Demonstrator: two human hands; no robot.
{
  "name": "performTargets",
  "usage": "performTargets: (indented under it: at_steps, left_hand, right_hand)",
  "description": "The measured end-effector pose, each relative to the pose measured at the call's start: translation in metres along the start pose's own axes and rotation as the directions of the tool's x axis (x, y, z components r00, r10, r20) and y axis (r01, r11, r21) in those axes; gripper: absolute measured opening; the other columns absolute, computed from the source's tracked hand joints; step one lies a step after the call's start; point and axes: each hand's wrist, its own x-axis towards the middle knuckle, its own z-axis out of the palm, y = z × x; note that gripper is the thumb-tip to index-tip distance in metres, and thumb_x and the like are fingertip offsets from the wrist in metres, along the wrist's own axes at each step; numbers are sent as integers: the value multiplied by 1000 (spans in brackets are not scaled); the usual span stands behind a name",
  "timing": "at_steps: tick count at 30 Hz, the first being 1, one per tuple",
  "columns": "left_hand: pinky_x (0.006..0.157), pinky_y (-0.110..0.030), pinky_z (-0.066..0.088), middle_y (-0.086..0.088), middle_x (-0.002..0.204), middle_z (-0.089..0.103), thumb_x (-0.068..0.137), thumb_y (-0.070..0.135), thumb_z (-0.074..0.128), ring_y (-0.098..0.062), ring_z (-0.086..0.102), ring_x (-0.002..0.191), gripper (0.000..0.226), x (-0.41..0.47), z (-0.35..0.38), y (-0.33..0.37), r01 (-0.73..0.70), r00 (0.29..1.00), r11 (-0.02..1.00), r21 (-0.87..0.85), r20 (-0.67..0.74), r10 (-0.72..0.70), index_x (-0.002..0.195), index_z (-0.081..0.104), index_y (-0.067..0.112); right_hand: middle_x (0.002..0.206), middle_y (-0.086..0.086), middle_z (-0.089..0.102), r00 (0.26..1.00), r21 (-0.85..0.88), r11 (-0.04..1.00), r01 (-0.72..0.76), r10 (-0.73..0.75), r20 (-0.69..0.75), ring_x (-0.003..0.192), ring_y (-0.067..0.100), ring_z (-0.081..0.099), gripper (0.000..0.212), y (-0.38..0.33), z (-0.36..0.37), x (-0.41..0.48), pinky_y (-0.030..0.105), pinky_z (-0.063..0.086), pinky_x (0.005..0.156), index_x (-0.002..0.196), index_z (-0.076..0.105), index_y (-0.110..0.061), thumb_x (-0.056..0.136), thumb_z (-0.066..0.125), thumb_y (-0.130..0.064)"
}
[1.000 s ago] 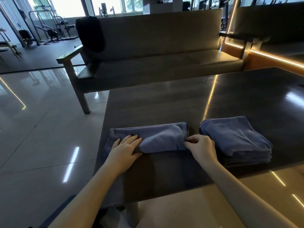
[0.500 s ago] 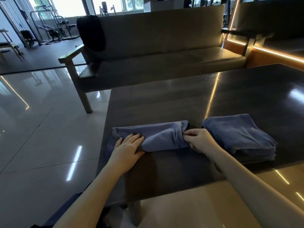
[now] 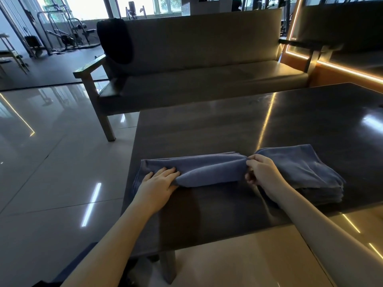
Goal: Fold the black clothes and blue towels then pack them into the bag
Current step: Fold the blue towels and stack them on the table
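Observation:
A blue towel point(image 3: 207, 170) lies folded into a long strip near the front left of the dark table point(image 3: 228, 125). My left hand point(image 3: 159, 181) presses flat on the strip's left part, fingers straight. My right hand point(image 3: 259, 172) pinches the strip's right end and holds it lifted a little off the table. Just right of that hand sits a stack of folded blue towels point(image 3: 306, 170). A black garment point(image 3: 115, 40) hangs over the left end of the sofa backrest. No bag is in view.
A long sofa point(image 3: 196, 69) with wooden armrests stands behind the table. Glossy tiled floor point(image 3: 51, 162) spreads to the left, with gym machines point(image 3: 58, 34) at the far back left. Lit orange strips point(image 3: 342, 67) run along the right wall.
My right hand has closed on the towel's right end and raised it slightly, bunching the cloth. My left hand stays pressed on the left part.

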Motion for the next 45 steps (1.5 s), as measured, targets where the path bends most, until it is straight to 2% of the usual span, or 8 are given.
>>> performTargets:
  at_steps: [8, 16, 20, 26, 30, 34, 40, 45]
  left_hand:
    - [119, -38, 14, 7, 155, 26, 102, 37, 32, -12, 16, 145, 47, -1, -1, -1, -2, 1000, 1000, 3, 4, 2, 148, 27, 28]
    - [118, -39, 16, 6, 154, 29, 102, 36, 33, -12, 20, 144, 45, -1, -1, -1, 5, 1000, 1000, -6, -5, -5, 147, 31, 28]
    - [118, -38, 14, 6, 155, 28, 102, 36, 33, -12, 18, 144, 46, -2, -1, -1, 6, 1000, 1000, -6, 5, -6, 147, 30, 28]
    - [118, -39, 14, 6, 155, 27, 101, 37, 34, -13, 17, 145, 47, -3, -3, 1, 3, 1000, 1000, 18, 9, -3, 147, 28, 28]
    - [118, -39, 12, 6, 156, 24, 102, 37, 33, -13, 15, 145, 47, -4, -4, 3, 19, 1000, 1000, 19, 17, -19, 148, 26, 28]
    - [116, -38, 16, 5, 155, 28, 102, 36, 32, -13, 19, 144, 46, -5, -6, 6, 10, 1000, 999, 53, 12, -11, 147, 29, 27]
    - [118, -40, 17, 6, 157, 21, 100, 46, 31, -14, 16, 145, 54, -15, -7, 10, 21, 999, 991, 130, 45, -27, 150, 20, 28]
    - [119, -46, 3, 8, 159, 9, 100, 49, 18, -13, 3, 147, 53, -15, -4, 3, 88, 990, 993, 81, 99, -96, 150, 15, 33]
  right_hand:
    - [62, 6, 54, 988, 39, 990, 139, -136, -72, 49, 12, 49, 13, 3, 1, -9, 18, 40, 41, 91, 57, -14, 98, 47, -12]
    - [76, 8, 65, 944, -151, 977, 150, -96, 314, 59, 12, 61, 12, 2, -14, -18, 17, 48, 52, 99, 60, -14, 88, 65, -12]
    - [80, 4, 68, 890, -335, 891, 307, -145, 431, 66, 11, 65, 12, 12, -17, -23, 20, 51, 61, 95, 64, -16, 84, 70, -15]
    - [67, -6, 58, 897, -708, 579, 405, -401, 185, 64, 5, 56, 19, 22, -14, -14, 18, 40, 61, 72, 57, -23, 90, 62, -27]
    - [72, -12, 55, 914, -612, 679, 405, -325, 243, 68, 0, 53, 18, 28, -6, -20, 19, 42, 67, 80, 52, -31, 87, 67, -23]
    - [72, 2, 61, 969, -474, 845, 248, -220, 114, 64, 13, 59, 12, 30, -4, -19, 25, 45, 59, 83, 54, -23, 92, 59, -18]
    - [87, 8, 60, 976, -743, 659, 117, -213, -36, 89, 25, 62, 21, 27, 5, -12, 35, 48, 80, 90, 59, -13, 98, 47, -29]
    - [77, -5, 56, 955, -666, 705, 244, -294, 38, 77, 14, 59, 8, 31, 0, -12, 20, 37, 64, 83, 58, -18, 89, 62, -21]
